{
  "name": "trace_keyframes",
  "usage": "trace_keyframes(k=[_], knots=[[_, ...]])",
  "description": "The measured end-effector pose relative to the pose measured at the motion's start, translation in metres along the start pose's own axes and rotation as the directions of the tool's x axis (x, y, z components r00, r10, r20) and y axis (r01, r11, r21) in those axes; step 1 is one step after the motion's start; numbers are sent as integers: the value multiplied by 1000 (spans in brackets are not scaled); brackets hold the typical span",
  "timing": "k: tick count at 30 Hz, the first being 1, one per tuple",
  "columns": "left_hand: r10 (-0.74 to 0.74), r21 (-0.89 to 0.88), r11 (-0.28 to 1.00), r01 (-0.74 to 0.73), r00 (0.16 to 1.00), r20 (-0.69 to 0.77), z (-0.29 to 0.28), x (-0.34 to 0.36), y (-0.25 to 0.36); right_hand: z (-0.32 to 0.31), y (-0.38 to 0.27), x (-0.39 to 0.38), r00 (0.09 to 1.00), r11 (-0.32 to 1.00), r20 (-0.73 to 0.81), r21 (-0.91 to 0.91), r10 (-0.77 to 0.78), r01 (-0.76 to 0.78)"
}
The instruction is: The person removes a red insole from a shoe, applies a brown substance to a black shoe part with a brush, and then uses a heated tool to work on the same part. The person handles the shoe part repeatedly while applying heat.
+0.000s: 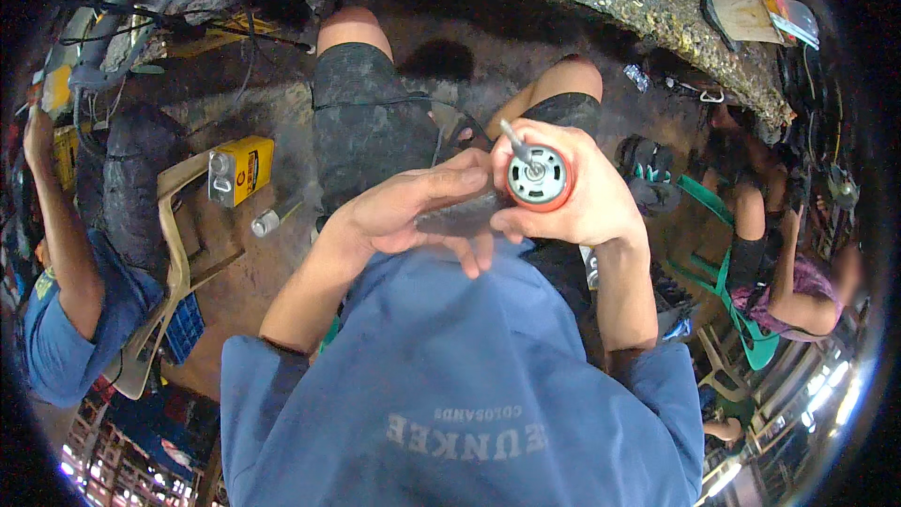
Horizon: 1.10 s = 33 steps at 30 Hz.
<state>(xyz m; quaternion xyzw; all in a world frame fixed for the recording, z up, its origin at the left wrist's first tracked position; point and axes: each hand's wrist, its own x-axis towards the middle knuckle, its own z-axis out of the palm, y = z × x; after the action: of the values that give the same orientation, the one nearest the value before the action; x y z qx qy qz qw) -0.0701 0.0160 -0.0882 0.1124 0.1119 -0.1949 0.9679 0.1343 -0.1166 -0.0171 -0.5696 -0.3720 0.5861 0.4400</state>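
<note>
My right hand (591, 192) is wrapped round a small electric motor (538, 178) with a round, vented metal end. A short shaft sticks out of that end, toward the upper left, and an orange-red ring runs round the rim. Close beside it, my left hand (394, 216) has its thumb above and its fingers below a dark grey piece (455, 218), whose kind I cannot make out. The motor's end faces up, and its body is hidden behind my right hand. Both hands are in front of my blue shirt (450, 357), above my lap.
A rough bench edge (648, 14) curves across the top, with a whitish tub (746, 9) at right. On the floor at left are a yellow can (246, 169) and a small clear container (266, 222). Other people sit left and right, near a beige chair (174, 253) and a green chair (723, 291).
</note>
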Motion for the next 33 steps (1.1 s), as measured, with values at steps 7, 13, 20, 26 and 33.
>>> trace_keyframes(k=[7,13,20,26,33], knots=[[146,-231,966,-120,984,99,-1,11,-12,0,8,1,991,982,-3,-136,-130,129],[253,-74,958,-276,939,-232,3,18,-12,15,14,8,951,976,-253,-169,-179,139],[520,195,854,-483,813,-262,-2,31,7,31,11,-5,842,906,-516,-414,-155,-87],[589,280,807,-519,740,-326,8,34,14,41,21,-7,838,722,-525,-638,-151,-269],[474,198,880,-431,779,-410,16,29,18,40,17,-4,820,657,-520,-708,-239,-257]])
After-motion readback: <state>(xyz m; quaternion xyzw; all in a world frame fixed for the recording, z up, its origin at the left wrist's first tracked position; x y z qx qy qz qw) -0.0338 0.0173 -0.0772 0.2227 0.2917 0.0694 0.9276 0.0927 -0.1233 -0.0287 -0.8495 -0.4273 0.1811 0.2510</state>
